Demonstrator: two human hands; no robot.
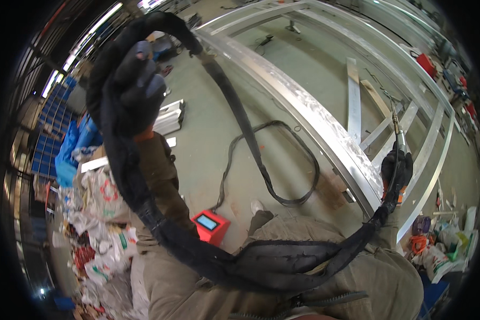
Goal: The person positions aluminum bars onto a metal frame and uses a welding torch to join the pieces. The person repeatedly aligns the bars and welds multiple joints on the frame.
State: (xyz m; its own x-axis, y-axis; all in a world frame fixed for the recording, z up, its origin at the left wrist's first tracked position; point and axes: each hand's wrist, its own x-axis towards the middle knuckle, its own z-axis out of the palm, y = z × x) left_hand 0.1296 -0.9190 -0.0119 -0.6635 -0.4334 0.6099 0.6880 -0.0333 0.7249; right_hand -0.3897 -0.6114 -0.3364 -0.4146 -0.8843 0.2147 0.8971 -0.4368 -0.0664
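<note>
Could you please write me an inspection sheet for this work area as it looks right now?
Surface: grey-green concrete floor, scuffed.
Job's things: welding torch in the right hand, its tip toward the long aluminium frame; thick black sheathed hose loops across the lap up to the left hand.
Clutter: heap of bags and wrappers at left; more scraps at right.
Grippers: left hand, gloved, raised, holding the hose; right hand, gloved, gripping the torch.
Cables: black lead looped on the floor.
Surroundings: red box with a screen; blue bins.
</note>
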